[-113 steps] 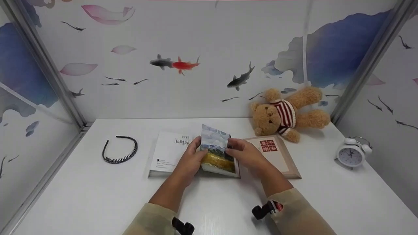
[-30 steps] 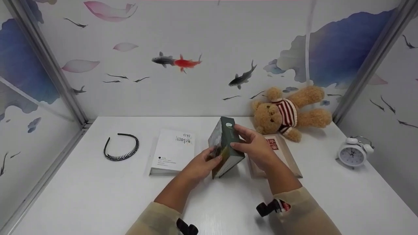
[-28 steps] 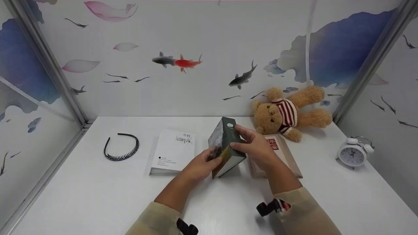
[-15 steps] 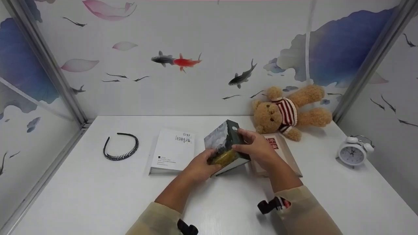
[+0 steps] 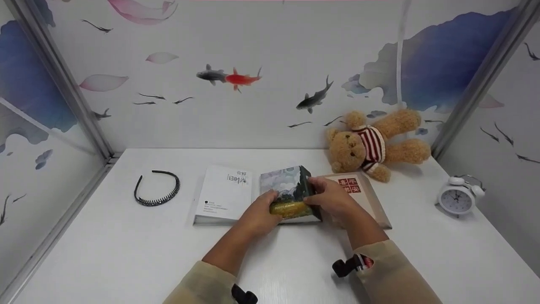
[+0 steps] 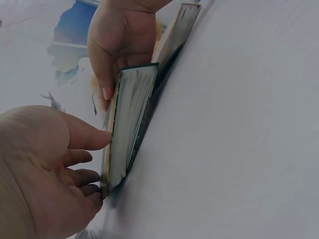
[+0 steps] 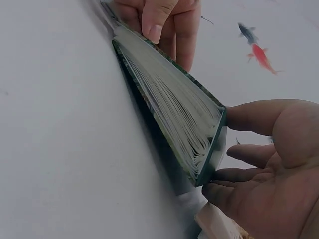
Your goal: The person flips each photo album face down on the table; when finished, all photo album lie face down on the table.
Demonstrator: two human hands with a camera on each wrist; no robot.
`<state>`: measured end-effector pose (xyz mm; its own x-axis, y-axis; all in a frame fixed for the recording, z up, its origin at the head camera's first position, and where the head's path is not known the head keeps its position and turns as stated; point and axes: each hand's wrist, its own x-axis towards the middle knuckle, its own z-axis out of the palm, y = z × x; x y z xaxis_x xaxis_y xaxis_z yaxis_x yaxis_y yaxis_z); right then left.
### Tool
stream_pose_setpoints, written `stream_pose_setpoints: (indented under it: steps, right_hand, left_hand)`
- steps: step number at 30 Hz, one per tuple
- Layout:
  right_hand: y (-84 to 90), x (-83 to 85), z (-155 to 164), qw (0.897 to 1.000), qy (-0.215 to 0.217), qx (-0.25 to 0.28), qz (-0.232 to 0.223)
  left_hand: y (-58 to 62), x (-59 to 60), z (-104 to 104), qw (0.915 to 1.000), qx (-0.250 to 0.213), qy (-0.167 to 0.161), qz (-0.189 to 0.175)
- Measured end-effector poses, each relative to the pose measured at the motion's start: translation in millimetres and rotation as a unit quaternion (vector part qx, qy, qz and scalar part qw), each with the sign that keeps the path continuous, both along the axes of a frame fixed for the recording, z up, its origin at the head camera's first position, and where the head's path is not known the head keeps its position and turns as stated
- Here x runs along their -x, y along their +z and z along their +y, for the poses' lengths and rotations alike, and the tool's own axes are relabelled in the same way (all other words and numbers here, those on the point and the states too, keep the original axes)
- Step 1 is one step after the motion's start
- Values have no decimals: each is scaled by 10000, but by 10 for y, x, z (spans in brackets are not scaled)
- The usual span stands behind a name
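Note:
A thick hardcover book [image 5: 287, 185] with a painted landscape cover and dark green spine tilts over the middle of the table. My left hand [image 5: 259, 213] grips its left edge, thumb on the front cover. My right hand [image 5: 333, 198] holds the spine side, thumb and fingers at the dark green edge. In the right wrist view the pages [image 7: 169, 94] fan slightly between the covers, whose lower edge is close over the table. Both hands also flank the book [image 6: 132, 109] in the left wrist view.
A white book [image 5: 223, 192] lies on the left, a tan book [image 5: 367, 198] with red characters on the right. Farther out are a black toothed headband [image 5: 158, 202] and a white alarm clock [image 5: 455, 198]. A teddy bear [image 5: 350, 150] in a striped sweater leans at the back wall.
The book swung right to show its spine, with my hands shifting right too. Over the last second it has turned back and lowered, its painted cover facing up again.

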<state>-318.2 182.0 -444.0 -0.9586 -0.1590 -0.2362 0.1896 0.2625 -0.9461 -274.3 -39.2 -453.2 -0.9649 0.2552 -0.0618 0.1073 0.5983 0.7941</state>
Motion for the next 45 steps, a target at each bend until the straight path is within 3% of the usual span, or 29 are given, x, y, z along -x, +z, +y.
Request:
stream_pose_setpoints:
  steps: [7,15,20,24,29,38,41,45]
  right_hand:
    - [-16,2,-9,9997,22,-212,68]
    - [79,17,-79,9985,-310,427,-151]
    - [206,-49,-166,9986,-403,288,211]
    - [272,-127,-292,9975,-174,262,640]
    - [257,-167,-519,9947,170,347,957]
    - [231,-91,-973,9951,612,421,650]
    - [219,-75,-1141,9965,603,270,518]
    - [183,-71,-1354,9984,477,26,307]
  left_hand:
    - [26,9,23,9999,-5,120,-61]
    - [89,28,15,9981,-379,335,-349]
    - [166,16,-29,9945,-712,582,-507]
    - [247,10,-115,9893,-978,905,-600]
    - [283,23,-369,9861,-882,1372,-326]
    - [314,29,-1129,9780,-728,1928,308]
    - [281,25,-1370,9756,-717,2068,194]
    - [206,20,-1586,9728,-990,2069,-320]
